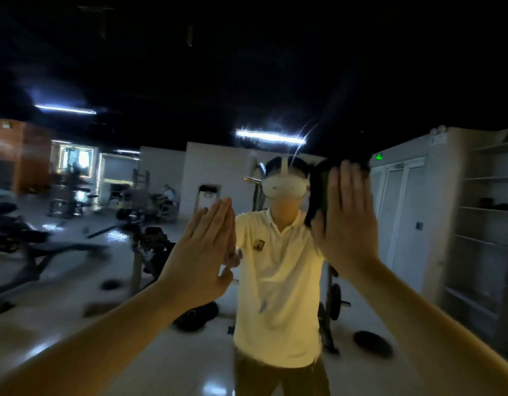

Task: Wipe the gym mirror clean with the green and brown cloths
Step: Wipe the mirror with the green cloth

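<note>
Right grip (347,215) pressing flat, fingers straight, wide, pinning green cloth (321,192) against mirror (133,67). Cloth sitting under palm, dark edge showing on thumb side. Left grip (207,247), level and lower to left, fingers straight and together, touching glass, holding nothing visible.

I see the cloth (322,192) under the right hand (347,218) as mostly black with a bright green strip. In the mirror (133,67), the shirt (278,281) is pale yellow-cream, plain but for a small dark square badge. The headset (284,188) is white, the trousers (278,378) dark brown. The ceiling (247,52) is black, the sign (378,157) green, the far wall (27,155) orange-brown, the floor (75,295) pale grey.
</note>
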